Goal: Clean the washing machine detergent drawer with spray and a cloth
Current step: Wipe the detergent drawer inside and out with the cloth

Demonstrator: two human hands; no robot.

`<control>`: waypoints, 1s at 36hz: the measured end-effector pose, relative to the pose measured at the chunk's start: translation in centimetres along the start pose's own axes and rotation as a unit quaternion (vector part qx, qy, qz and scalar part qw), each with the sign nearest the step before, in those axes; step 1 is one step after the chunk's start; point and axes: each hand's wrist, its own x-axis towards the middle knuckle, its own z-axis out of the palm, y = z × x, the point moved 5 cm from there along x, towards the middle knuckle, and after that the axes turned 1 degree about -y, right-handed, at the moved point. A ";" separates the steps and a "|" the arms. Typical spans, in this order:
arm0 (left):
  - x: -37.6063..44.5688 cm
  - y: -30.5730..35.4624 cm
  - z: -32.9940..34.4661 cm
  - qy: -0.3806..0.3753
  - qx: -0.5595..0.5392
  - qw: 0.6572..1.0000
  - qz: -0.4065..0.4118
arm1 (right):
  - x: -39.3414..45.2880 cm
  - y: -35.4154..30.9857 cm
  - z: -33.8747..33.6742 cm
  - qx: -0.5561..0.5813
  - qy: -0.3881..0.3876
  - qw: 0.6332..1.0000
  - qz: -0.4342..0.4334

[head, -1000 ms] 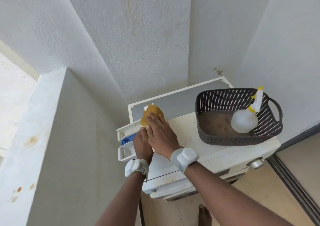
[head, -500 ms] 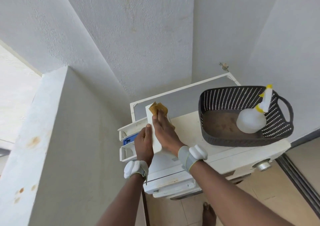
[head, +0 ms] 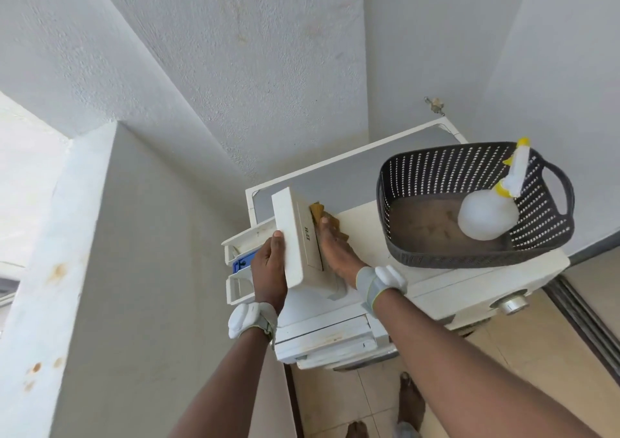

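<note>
Gripping the detergent drawer [head: 303, 246] from its outer side, the left hand [head: 268, 270] curls its fingers round the white front panel and tips the drawer up on its edge, I think so that the inner faces turn toward the other hand. On the far side of this grip, the right hand [head: 337, 255] lies with straight fingers against the drawer and presses the yellow cloth [head: 322, 213] to it; the cloth shows only near the fingertips, so how much of it is under the palm I cannot tell. The two hands work against each other: one steadies, one wipes.

Just outside the left hand, the second tray part with the blue insert [head: 242, 264] sticks out from the washing machine [head: 436, 290], probably waiting for its turn.

Further from the grip, on the right-hand side of the machine top, stands the dark perforated basket [head: 419, 169]. The spray bottle [head: 486, 213] leans inside it, well apart from both hands, so the spraying seems done for now.
</note>
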 end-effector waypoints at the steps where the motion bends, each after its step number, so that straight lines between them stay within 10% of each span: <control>1: -0.1 0.0 -0.1 -0.002 -0.006 1.000 0.005 | -0.6 0.5 0.4 0.016 -0.002 1.000 -0.003; 27: 0.1 0.2 0.2 -0.024 0.054 0.997 0.044 | -10.2 6.3 3.9 0.224 0.000 0.974 -0.037; 36: -0.6 1.4 0.4 -0.047 0.104 0.991 0.070 | -14.3 1.4 7.9 0.135 0.067 0.969 -0.196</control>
